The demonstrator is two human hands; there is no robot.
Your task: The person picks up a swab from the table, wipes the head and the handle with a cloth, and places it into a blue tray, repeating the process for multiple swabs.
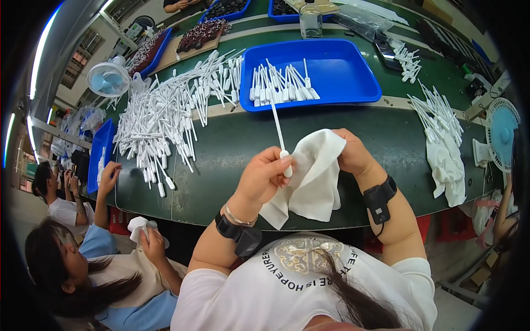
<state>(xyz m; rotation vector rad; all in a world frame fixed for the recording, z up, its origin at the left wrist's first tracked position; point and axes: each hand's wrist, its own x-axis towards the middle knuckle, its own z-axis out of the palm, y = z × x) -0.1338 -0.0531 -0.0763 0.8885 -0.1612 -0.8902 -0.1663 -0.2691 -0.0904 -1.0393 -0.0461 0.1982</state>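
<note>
Over the near edge of the green table, my left hand (264,175) pinches a white plastic stick (277,126) by its thicker end, the thin shaft pointing up and away. My right hand (353,154) grips a white cloth (316,185) by its upper right part. The cloth hangs in folds between my hands, close against the stick's thick end. Just beyond them is a blue tray (348,71), with several similar white sticks (281,85) standing and leaning in its left half.
A big heap of white sticks (160,121) spreads at left. More sticks (439,116) lie at right beside another white cloth (446,171). A clear bottle (310,22) stands behind the tray. Fans (501,135) flank the table. A co-worker (83,265) sits at my left, holding something white.
</note>
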